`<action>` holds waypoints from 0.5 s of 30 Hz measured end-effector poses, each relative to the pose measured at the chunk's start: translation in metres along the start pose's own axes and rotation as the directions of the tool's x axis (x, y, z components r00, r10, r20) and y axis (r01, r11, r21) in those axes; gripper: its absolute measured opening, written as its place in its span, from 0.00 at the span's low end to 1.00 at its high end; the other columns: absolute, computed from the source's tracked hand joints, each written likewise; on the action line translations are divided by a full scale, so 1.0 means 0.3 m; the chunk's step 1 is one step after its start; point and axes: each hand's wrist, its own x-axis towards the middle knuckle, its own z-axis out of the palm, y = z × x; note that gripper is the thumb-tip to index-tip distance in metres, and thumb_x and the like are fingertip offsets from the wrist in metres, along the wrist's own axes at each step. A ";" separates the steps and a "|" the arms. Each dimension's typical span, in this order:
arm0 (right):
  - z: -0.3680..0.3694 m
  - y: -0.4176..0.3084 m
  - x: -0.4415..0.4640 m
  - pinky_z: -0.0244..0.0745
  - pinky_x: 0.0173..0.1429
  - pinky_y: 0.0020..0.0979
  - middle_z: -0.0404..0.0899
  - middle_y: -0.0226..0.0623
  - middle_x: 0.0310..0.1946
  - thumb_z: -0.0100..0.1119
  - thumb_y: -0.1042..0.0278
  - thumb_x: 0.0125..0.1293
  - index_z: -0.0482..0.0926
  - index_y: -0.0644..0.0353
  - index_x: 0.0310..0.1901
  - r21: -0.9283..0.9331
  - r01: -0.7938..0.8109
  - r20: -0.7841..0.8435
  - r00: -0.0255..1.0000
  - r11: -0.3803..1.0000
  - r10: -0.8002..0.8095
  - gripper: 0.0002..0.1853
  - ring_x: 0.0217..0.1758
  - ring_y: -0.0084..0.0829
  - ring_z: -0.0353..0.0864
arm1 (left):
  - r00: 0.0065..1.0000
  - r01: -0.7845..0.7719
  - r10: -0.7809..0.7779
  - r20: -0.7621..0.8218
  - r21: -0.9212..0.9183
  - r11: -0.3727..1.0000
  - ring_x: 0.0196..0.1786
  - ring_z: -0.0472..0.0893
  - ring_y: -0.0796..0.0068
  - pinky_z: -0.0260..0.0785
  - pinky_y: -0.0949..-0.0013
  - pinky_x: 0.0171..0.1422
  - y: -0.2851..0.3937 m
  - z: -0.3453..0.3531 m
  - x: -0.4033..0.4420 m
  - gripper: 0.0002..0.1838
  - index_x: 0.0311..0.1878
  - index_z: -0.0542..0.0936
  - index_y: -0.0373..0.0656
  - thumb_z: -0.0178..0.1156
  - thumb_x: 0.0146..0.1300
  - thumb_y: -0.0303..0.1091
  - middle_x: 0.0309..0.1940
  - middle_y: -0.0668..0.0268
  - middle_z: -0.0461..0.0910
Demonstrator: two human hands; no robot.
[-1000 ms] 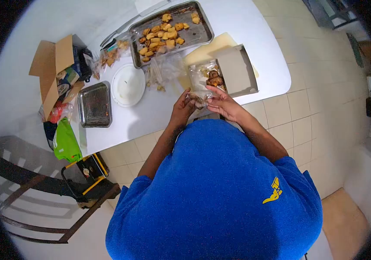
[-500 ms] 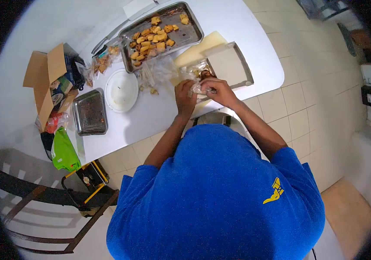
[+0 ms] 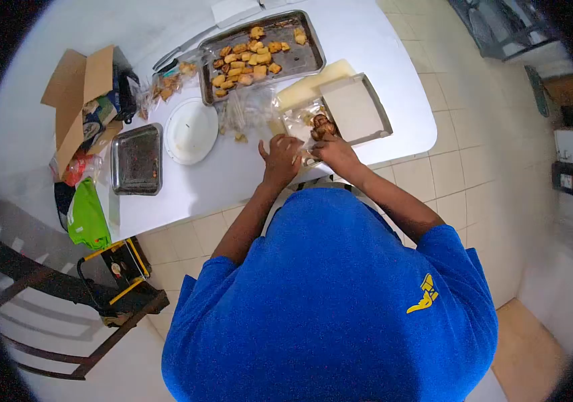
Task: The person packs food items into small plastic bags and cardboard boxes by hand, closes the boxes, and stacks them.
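A shallow cardboard box (image 3: 355, 110) lies at the table's front edge with its lid folded back to the right. Brown baked pieces (image 3: 323, 126) and clear plastic-wrapped ones (image 3: 298, 120) sit in its tray part. My right hand (image 3: 337, 155) reaches into the near side of the box, fingers drawn together just below the brown pieces; what they hold is hidden. At the box's near left corner is my left hand (image 3: 282, 161), its thumb spread away from the fingers. Crumpled clear plastic bags (image 3: 246, 110) lie left of the box.
A baking tray (image 3: 313, 50) with several golden pastry pieces stands at the back. Leftward are a white plate (image 3: 193, 130), a dark metal tray (image 3: 138, 161), a bagged snack (image 3: 169, 84), a knife (image 3: 179, 50) and an open carton (image 3: 72, 100). A yellowish sheet (image 3: 306, 86) lies behind the box.
My hands have moved apart from a small clear-plastic-wrapped piece held between them. The right has lowered into the box, and the left has opened. The whole view has shifted slightly.
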 end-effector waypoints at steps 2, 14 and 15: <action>0.035 0.019 0.005 0.73 0.52 0.35 0.79 0.35 0.39 0.52 0.71 0.54 0.82 0.54 0.35 0.016 0.009 0.090 0.996 1.000 -0.010 0.10 0.48 0.37 0.76 | 0.997 -0.064 0.062 0.036 0.051 0.997 0.66 0.59 0.64 0.26 0.30 0.65 0.003 0.027 -0.008 0.16 0.46 0.80 0.51 0.58 0.55 0.43 0.54 0.71 0.71; -0.215 0.176 -0.218 0.56 0.69 0.40 0.58 0.64 0.62 0.76 0.46 0.40 0.39 0.72 0.69 0.660 -0.519 -0.183 0.590 0.543 0.787 0.66 0.68 0.51 0.57 | 0.980 -0.057 0.071 -0.187 0.078 0.995 0.64 0.62 0.63 0.30 0.30 0.65 0.084 0.000 0.005 0.16 0.45 0.81 0.50 0.57 0.56 0.45 0.50 0.70 0.73; -0.236 0.141 -0.213 0.64 0.64 0.38 0.61 0.62 0.60 0.76 0.53 0.41 0.42 0.68 0.69 0.794 -0.510 -0.003 0.541 0.331 0.841 0.62 0.63 0.49 0.65 | 0.983 -0.111 0.113 -0.142 0.018 0.994 0.62 0.63 0.63 0.33 0.32 0.64 0.092 -0.026 0.024 0.15 0.44 0.81 0.50 0.57 0.57 0.45 0.48 0.69 0.74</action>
